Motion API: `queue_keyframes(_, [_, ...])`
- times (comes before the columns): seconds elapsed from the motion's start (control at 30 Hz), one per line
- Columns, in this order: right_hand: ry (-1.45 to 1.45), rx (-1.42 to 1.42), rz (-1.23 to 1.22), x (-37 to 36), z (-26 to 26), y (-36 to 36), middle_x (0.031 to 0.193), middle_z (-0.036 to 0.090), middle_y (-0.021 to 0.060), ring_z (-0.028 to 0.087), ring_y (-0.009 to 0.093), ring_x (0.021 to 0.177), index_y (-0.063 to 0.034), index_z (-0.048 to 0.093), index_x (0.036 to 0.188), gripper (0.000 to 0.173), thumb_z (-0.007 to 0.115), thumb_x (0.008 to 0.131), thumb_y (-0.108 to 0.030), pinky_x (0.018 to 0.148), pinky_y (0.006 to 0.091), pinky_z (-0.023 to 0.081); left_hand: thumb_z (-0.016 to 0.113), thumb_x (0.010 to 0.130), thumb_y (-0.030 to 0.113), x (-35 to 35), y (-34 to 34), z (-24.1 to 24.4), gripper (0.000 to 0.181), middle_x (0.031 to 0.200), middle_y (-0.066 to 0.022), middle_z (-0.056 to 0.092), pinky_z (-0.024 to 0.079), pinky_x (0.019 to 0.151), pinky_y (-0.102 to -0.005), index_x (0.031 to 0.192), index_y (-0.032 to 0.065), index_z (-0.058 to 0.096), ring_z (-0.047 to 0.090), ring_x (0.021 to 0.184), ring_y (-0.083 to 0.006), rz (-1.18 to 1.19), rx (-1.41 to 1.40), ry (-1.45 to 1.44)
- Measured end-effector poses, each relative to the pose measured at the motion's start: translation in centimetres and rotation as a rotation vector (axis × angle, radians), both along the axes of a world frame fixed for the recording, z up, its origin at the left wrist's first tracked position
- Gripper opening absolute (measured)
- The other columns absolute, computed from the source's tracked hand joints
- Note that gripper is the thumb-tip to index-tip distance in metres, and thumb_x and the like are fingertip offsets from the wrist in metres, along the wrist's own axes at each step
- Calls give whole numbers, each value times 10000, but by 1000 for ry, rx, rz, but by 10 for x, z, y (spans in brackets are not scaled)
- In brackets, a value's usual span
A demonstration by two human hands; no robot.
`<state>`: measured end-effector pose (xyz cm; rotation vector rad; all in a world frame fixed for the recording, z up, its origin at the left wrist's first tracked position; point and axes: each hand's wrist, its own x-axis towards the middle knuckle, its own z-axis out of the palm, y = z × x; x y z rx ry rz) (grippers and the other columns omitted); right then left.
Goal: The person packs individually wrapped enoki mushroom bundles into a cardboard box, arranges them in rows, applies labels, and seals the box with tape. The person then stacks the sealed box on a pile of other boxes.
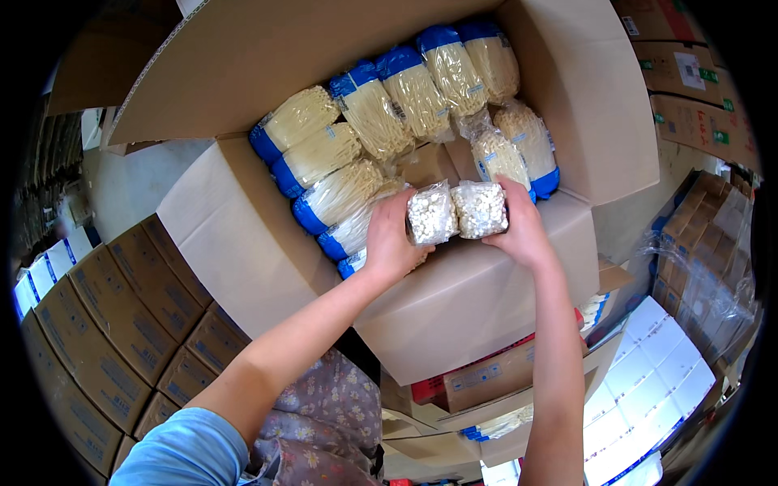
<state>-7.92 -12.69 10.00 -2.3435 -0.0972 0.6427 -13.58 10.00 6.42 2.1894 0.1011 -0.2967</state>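
Observation:
My left hand grips a clear plastic pack of enoki mushrooms, its white caps facing up. Beside it, my right hand holds a second enoki pack; the two packs touch or nearly touch. Both are at the near side of a large open cardboard carton. Inside, blue-and-clear enoki packs lie in a row along the far wall. More packs line the left side, and a few rest at the right. Bare cardboard shows in the middle. My hands hide the packs' lower parts.
The carton's flaps are folded outward. Brown cartons are stacked at left, more at upper right. White boxes stand at lower right, near plastic-wrapped cartons. Another open carton with enoki packs is below.

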Motion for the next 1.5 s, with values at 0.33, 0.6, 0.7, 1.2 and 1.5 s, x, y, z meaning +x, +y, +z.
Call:
queue_keyframes(0.33, [-26, 187, -257, -25, 30, -8, 1136, 565, 107, 587, 259, 1066, -59, 522, 1209, 750, 861, 540, -24, 925, 357, 480, 759, 615, 64, 0, -2, 47, 471, 1046, -139, 639, 458, 868, -421, 1062, 44, 609, 570, 996, -352, 76, -108, -215])
queue_keyframes(0.6, [-235, 275, -408, -88, 137, -13, 1162, 543, 85, 580, 231, 1072, -63, 524, 1213, 682, 799, 596, 31, 919, 343, 481, 735, 598, -11, -17, -11, 151, 492, 1080, -115, 651, 464, 876, -391, 1074, 46, 627, 589, 1007, -318, -26, -244, -387])
queue_keyframes(0.7, [-461, 91, -416, -128, 193, -17, 1161, 542, 100, 577, 245, 1066, -65, 540, 1190, 644, 800, 607, 22, 880, 333, 490, 790, 616, 28, -39, -23, 181, 538, 1120, -123, 647, 476, 883, -375, 1127, 38, 621, 596, 1024, -298, -70, -360, -364])
queue_keyframes(1.2, [-684, 41, -1264, -495, 295, -124, 1278, 530, 152, 518, 266, 1208, -46, 391, 1351, 861, 871, 639, -114, 1026, 407, 432, 808, 701, -11, -258, -219, 265, 658, 1150, -108, 638, 516, 925, -334, 1280, -16, 497, 618, 1072, -186, -851, -800, 283])
queue_keyframes(1.5, [-176, 273, -1685, -666, 157, -148, 1160, 618, 156, 590, 223, 1083, 27, 518, 1217, 525, 745, 836, -255, 912, 351, 486, 807, 741, 251, -401, -280, 195, 602, 1063, -185, 633, 485, 850, -397, 1209, -17, 539, 602, 1003, -285, -1225, 83, 16])
